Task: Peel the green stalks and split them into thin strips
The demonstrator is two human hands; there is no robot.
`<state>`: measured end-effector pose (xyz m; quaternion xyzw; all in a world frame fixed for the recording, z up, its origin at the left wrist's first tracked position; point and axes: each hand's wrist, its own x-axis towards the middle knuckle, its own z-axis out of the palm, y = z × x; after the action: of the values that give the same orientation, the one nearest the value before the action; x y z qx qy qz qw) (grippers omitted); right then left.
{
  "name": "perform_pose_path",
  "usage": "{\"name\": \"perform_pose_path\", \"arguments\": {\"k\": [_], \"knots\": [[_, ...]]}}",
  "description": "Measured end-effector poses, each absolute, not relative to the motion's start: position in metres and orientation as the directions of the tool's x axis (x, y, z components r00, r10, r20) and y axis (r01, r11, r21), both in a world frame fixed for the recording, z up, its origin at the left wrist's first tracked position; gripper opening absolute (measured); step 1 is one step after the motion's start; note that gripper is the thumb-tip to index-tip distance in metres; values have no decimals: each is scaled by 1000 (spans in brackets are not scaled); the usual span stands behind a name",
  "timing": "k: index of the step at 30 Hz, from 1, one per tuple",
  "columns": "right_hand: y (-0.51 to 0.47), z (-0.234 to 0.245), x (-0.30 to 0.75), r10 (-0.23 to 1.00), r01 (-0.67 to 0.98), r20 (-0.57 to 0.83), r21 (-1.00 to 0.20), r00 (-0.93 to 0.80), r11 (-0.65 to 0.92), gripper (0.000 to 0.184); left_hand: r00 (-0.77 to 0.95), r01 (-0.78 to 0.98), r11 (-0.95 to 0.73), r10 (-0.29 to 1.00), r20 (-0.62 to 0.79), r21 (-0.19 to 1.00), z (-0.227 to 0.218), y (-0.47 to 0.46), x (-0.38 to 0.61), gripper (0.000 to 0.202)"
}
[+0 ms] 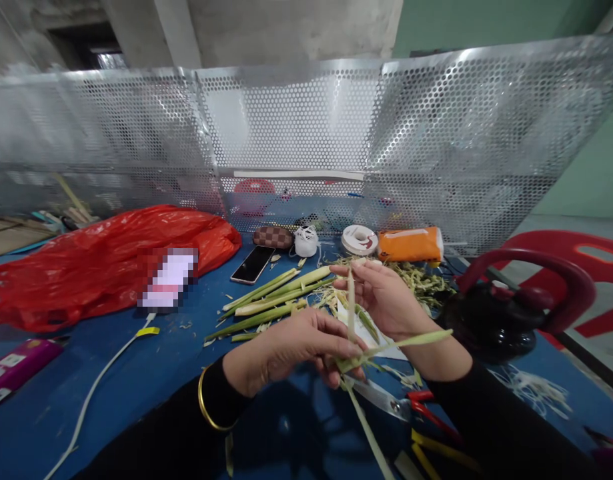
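Note:
Pale green leaf strips (421, 339) cross one another in my left hand (306, 340), pinched between thumb and fingers. One strip points right across my right wrist, and another hangs down toward the table's near edge. My right hand (389, 297) is just beyond, its fingers at the top of an upright leaf strip (351, 307). Below my hands lie scissors (381, 398) with red handles, partly hidden. To the left of my right hand, several green leaf stalks (271, 300) lie side by side on the blue table.
A dark kettle (491, 320) with a maroon handle stands at right. Behind are a tape roll (359, 241), white string (306, 241), an orange tissue pack (411, 245) and a dark phone (253, 265). A red plastic bag (111, 257), lit phone (170, 280) and white cable (93, 387) lie left.

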<state>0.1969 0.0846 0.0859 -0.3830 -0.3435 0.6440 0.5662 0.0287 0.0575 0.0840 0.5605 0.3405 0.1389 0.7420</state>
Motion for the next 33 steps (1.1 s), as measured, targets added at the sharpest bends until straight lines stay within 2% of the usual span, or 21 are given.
{"name": "perform_pose_path", "arguments": {"k": [7, 8, 10, 12, 14, 17, 18, 19, 20, 21, 23, 26, 29, 33], "knots": [[94, 74, 200, 995, -468, -29, -884, 93, 18, 23, 778, 231, 383, 479, -406, 894, 77, 55, 33, 15], [95, 72, 199, 994, -444, -14, -895, 106, 35, 25, 784, 235, 393, 464, -412, 889, 76, 54, 34, 16], [98, 68, 199, 993, -294, 58, -952, 101, 86, 26, 798, 211, 417, 448, -402, 884, 74, 53, 36, 17], [104, 64, 202, 989, -87, 130, -987, 72, 136, 26, 780, 122, 451, 507, -366, 884, 74, 52, 38, 19], [109, 63, 210, 977, 90, 207, -975, 58, 201, 26, 698, -9, 479, 631, -337, 878, 76, 53, 39, 19], [108, 72, 227, 947, 254, 321, -916, -6, 312, 40, 538, -198, 470, 786, -305, 860, 80, 59, 37, 18], [105, 78, 232, 945, 262, 317, -908, -80, 327, 33, 506, -239, 460, 811, -295, 855, 81, 62, 36, 18], [100, 84, 235, 936, 246, 252, -918, -246, 312, 28, 483, -268, 448, 829, -283, 853, 82, 64, 34, 18], [95, 90, 237, 899, 217, 173, -936, -402, 277, 29, 466, -285, 435, 841, -273, 854, 84, 66, 33, 18], [89, 95, 236, 864, 174, 133, -954, -486, 245, 33, 454, -294, 424, 851, -265, 857, 84, 67, 32, 18], [81, 101, 230, 876, 102, 168, -966, -452, 238, 29, 448, -292, 411, 856, -256, 863, 86, 68, 30, 18], [77, 97, 215, 922, 59, 271, -953, -278, 298, 16, 478, -268, 401, 845, -240, 876, 86, 65, 30, 23], [79, 89, 204, 933, 72, 301, -945, -198, 320, 25, 500, -245, 391, 835, -230, 887, 85, 64, 30, 27], [82, 85, 201, 929, 132, 356, -920, -106, 368, 34, 506, -243, 382, 834, -219, 892, 82, 65, 31, 22]]}}
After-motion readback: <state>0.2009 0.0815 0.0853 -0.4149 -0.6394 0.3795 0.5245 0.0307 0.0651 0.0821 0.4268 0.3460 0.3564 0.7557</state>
